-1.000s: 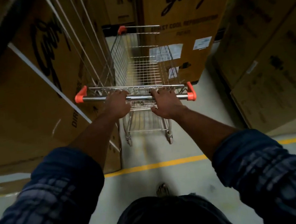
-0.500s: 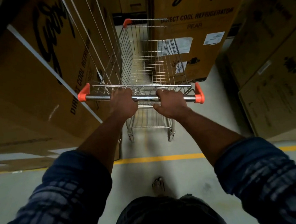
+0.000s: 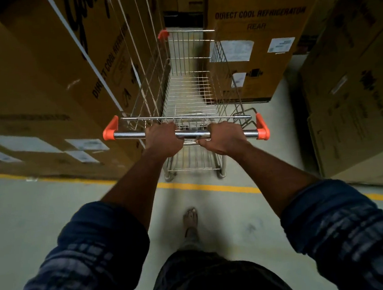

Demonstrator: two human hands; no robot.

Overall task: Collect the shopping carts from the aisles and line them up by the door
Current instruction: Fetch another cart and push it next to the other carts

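A wire shopping cart (image 3: 190, 93) with orange corner caps stands in a narrow aisle between tall cardboard boxes, its basket empty. Its chrome handle bar (image 3: 190, 134) runs across the middle of the view. My left hand (image 3: 163, 141) grips the bar left of centre. My right hand (image 3: 223, 138) grips it right of centre, fingers curled over the top. Both arms are stretched forward, sleeves rolled up.
Tall refrigerator cartons (image 3: 39, 84) wall the aisle on the left, another carton (image 3: 260, 40) stands close on the right, and more boxes (image 3: 356, 96) sit at far right. A yellow floor line (image 3: 208, 186) crosses under the cart's rear wheels. My bare foot (image 3: 190, 219) is on the concrete.
The cart has come back towards the yellow line, out of the aisle, and the view has swung a little to the left. Both hands keep their grip on the bar.
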